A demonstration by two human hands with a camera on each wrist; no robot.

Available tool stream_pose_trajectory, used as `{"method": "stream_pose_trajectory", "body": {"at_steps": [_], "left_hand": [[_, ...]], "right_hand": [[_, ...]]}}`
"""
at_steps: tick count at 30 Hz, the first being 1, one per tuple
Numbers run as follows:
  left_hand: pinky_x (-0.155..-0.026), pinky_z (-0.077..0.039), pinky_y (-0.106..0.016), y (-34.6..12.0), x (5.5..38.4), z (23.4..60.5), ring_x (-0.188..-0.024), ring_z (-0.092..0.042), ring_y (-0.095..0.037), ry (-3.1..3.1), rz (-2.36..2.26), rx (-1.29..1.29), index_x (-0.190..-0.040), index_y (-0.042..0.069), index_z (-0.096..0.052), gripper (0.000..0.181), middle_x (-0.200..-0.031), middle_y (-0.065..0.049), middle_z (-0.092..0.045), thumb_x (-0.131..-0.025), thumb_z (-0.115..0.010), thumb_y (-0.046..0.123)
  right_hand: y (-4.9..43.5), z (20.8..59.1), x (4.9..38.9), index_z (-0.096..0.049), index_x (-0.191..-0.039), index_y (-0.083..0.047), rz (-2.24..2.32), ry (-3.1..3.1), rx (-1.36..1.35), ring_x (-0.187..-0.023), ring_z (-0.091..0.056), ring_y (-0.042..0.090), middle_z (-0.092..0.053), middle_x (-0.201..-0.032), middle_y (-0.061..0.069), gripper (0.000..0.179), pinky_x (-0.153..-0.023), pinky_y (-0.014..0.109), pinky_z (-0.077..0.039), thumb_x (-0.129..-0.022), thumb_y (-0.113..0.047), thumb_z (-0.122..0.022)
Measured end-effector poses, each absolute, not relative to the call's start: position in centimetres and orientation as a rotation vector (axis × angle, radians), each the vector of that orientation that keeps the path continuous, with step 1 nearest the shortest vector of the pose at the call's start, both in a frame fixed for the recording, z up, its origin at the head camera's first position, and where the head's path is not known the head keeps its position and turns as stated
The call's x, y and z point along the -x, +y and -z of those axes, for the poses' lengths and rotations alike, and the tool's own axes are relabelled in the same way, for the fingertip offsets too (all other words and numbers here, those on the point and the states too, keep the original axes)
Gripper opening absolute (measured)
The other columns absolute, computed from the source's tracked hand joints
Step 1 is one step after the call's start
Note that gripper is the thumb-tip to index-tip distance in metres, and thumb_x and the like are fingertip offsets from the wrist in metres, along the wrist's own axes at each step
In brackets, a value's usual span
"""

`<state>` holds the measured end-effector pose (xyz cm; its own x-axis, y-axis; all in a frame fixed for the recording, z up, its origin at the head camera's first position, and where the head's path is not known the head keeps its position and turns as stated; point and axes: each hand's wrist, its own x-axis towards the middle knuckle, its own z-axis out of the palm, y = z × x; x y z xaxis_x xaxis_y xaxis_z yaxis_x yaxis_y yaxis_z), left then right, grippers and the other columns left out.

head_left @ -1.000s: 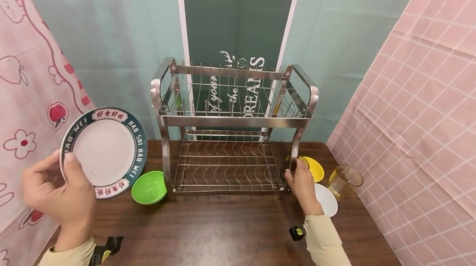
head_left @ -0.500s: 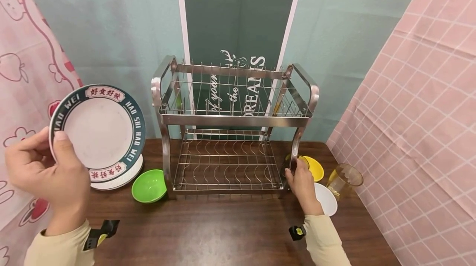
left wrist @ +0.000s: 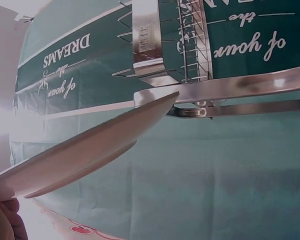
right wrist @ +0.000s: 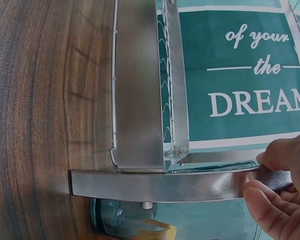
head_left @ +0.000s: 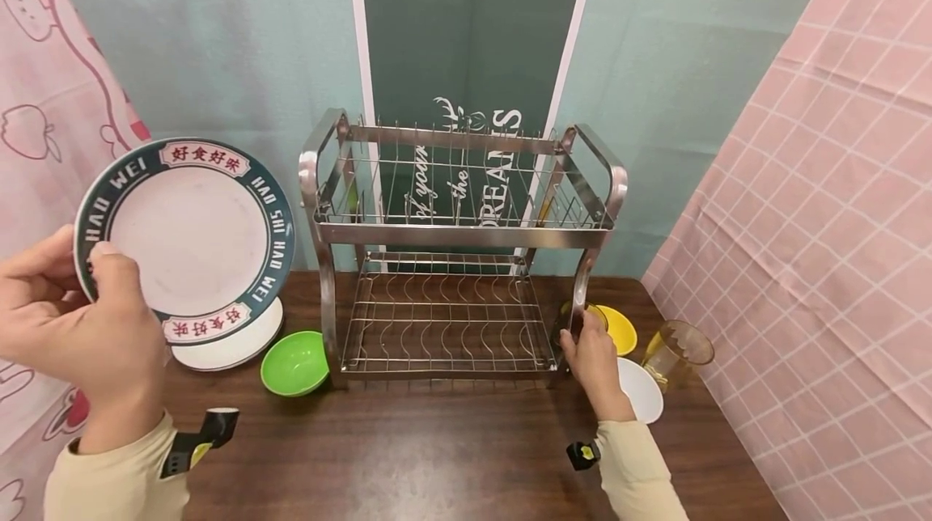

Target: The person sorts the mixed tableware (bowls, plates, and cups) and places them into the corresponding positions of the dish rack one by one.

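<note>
Brown table (head_left: 437,456) was seen below left hand (head_left: 95,335), curtain (head_left: 218,60) beyond; white plate (head_left: 189,242), green-rimmed, was pinched there. Rack (head_left: 466,237) gripped by right hand (head_left: 595,363).

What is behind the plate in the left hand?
In the head view, a white dish, pink cloth and teal cloth show partly behind the plate; parts directly behind are covered.
</note>
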<state>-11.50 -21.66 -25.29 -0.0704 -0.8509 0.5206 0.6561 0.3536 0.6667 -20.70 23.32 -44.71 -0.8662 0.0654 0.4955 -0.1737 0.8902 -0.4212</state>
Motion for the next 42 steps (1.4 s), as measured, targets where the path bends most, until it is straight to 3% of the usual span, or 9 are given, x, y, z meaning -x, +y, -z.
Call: {"method": "stream_pose_trajectory", "body": {"at_steps": [7,24,34,42], "left_hand": [[-0.052,-0.039,-0.013,-21.2,11.7,24.4,-0.06,-0.053,-0.012,-1.031,1.274,-0.208,-0.088,-0.004,-0.066,0.02,-0.068,-0.01,-0.059,-0.071,-0.058,-0.008],[-0.065,-0.048,-0.025,-19.0,12.7,23.4,-0.071,-0.056,-0.027,-0.845,1.257,0.019,-0.089,-0.01,-0.059,0.02,-0.078,-0.022,-0.056,-0.069,-0.058,-0.011],[-0.068,-0.044,-0.028,-16.9,12.8,23.3,-0.071,-0.051,-0.025,-0.813,1.235,0.096,-0.086,-0.011,-0.052,0.017,-0.076,-0.019,-0.051,-0.07,-0.056,-0.006],[-0.072,-0.045,-0.031,-16.2,12.8,22.9,-0.074,-0.052,-0.027,-0.788,1.203,0.112,-0.087,-0.009,-0.049,0.019,-0.078,-0.017,-0.048,-0.07,-0.056,-0.005]], "right_hand": [[23.3,44.5,20.7,-0.048,-0.111,0.01,-0.626,-2.538,-0.081,-0.076,-0.055,0.051,-0.053,-0.095,0.03,0.041,-0.067,0.058,-0.044,-0.081,-0.009,-0.067],[23.0,44.4,20.9,-0.048,-0.113,0.011,-0.643,-2.54,-0.076,-0.078,-0.055,0.05,-0.054,-0.096,0.029,0.041,-0.069,0.058,-0.044,-0.081,-0.008,-0.067],[23.1,44.6,20.7,-0.047,-0.114,0.011,-0.645,-2.561,-0.05,-0.08,-0.055,0.048,-0.053,-0.098,0.029,0.043,-0.07,0.057,-0.044,-0.082,-0.009,-0.067],[23.1,44.7,20.7,-0.049,-0.11,0.012,-0.624,-2.501,-0.1,-0.074,-0.055,0.05,-0.055,-0.094,0.029,0.04,-0.063,0.058,-0.044,-0.079,-0.006,-0.068]]}}
